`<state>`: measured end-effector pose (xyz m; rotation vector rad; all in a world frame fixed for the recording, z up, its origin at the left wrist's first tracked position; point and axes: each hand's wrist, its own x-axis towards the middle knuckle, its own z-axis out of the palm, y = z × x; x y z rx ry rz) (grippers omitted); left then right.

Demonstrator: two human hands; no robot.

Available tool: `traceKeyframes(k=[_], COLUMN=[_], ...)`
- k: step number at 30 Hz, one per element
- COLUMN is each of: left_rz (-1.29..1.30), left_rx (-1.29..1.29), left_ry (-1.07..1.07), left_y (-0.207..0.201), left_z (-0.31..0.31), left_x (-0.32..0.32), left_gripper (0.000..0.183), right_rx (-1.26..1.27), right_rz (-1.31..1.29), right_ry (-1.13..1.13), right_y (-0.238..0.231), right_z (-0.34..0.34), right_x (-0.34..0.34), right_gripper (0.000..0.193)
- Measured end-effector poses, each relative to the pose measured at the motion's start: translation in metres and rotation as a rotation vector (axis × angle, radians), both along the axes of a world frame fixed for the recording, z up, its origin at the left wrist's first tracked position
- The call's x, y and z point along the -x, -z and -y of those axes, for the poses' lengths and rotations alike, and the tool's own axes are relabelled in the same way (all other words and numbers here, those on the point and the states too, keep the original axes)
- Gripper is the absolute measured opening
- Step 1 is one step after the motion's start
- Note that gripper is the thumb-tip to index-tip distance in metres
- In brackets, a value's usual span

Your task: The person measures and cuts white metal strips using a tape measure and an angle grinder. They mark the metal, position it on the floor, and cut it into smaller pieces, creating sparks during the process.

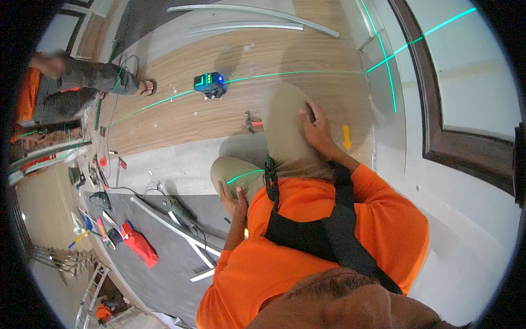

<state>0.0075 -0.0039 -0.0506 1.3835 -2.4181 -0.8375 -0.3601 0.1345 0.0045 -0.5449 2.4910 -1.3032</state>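
My left hand (234,203) rests on my left knee, its fingers apart, holding nothing. Over my right knee lies my right hand (319,129), also without anything in it, its fingers stretched along the trouser leg. A hammer (250,123) lies on the floor just left of my right knee, part of its red handle hidden by the leg. Farther off, a blue-and-black laser level (209,85) stands on the wood-look floor. Its green line runs across the boards and makes a cross on the wall at the right; a green streak also falls on my left knee.
Metal profiles (252,16) lie at the far side, and more white strips (192,247) near a corded power tool (178,211) on the left. A red cloth (138,244) and scattered tools lie beyond. A co-worker (76,79) sits far left; a ladder (92,293) stands lower left.
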Motion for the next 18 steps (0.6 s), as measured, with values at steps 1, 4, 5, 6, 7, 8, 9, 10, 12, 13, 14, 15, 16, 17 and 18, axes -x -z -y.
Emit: traceKeyframes(k=[1, 4, 5, 6, 7, 8, 9, 10, 12, 13, 14, 15, 16, 17, 18], left_rz=[-0.007, -0.039, -0.052, -0.052, -0.052, -0.053, -0.059, -0.065, -0.062, -0.052, -0.041, -0.041, -0.04, -0.038, -0.038], left_rx=[-0.003, -0.013, -0.017, -0.024, -0.031, -0.039, -0.041, -0.044, -0.052, -0.057, -0.063, -0.05, -0.037, -0.025, -0.024], left_ry=[0.006, -0.001, -0.008, -0.012, -0.017, -0.021, -0.023, -0.024, -0.025, -0.026, -0.025, -0.022, -0.018, -0.016, -0.019], left_y=[-0.002, -0.002, -0.001, -0.001, 0.0, 0.001, 0.0, 0.0, -0.002, -0.003, -0.003, 0.0, 0.004, 0.008, 0.009], left_z=[0.0, 0.001, 0.0, 0.001, 0.001, 0.001, 0.002, 0.002, 0.002, 0.002, 0.002, 0.002, 0.003, 0.002, 0.002], left_x=[0.0, 0.001, 0.001, 0.0, -0.001, -0.001, 0.0, 0.002, 0.004, 0.006, 0.007, 0.004, 0.001, -0.002, -0.003], left_gripper=[0.076, 0.075, 0.075, 0.075, 0.075, 0.076, 0.076, 0.076, 0.077, 0.077, 0.077, 0.078, 0.078, 0.078, 0.077], right_rx=[0.069, 0.246, 0.283, 0.326, 0.291, 0.256, 0.221, 0.207, 0.177, 0.183, 0.188, 0.194, 0.193, 0.191, 0.191], right_rz=[0.09, 0.297, 0.329, 0.36, 0.328, 0.296, 0.265, 0.263, 0.257, 0.233, 0.21, 0.188, 0.255, 0.323, 0.39], right_ry=[0.043, 0.168, 0.211, 0.251, 0.271, 0.291, 0.309, 0.299, 0.279, 0.271, 0.264, 0.252, 0.284, 0.315, 0.35], right_y=[0.002, 0.003, 0.001, 0.0, 0.005, 0.015, 0.018, 0.022, 0.027, 0.029, 0.031, 0.025, 0.019, 0.011, 0.004], right_z=[0.001, 0.003, 0.003, 0.006, 0.005, 0.003, 0.003, 0.003, 0.002, 0.002, 0.003, 0.008, 0.009, 0.01, 0.011], right_x=[0.0, 0.006, 0.01, 0.014, 0.018, 0.022, 0.024, 0.024, 0.024, 0.024, 0.023, 0.022, 0.022, 0.024, 0.025], right_gripper=[0.053, 0.055, 0.056, 0.057, 0.057, 0.057, 0.057, 0.057, 0.057, 0.057, 0.057, 0.056, 0.053, 0.05, 0.047])
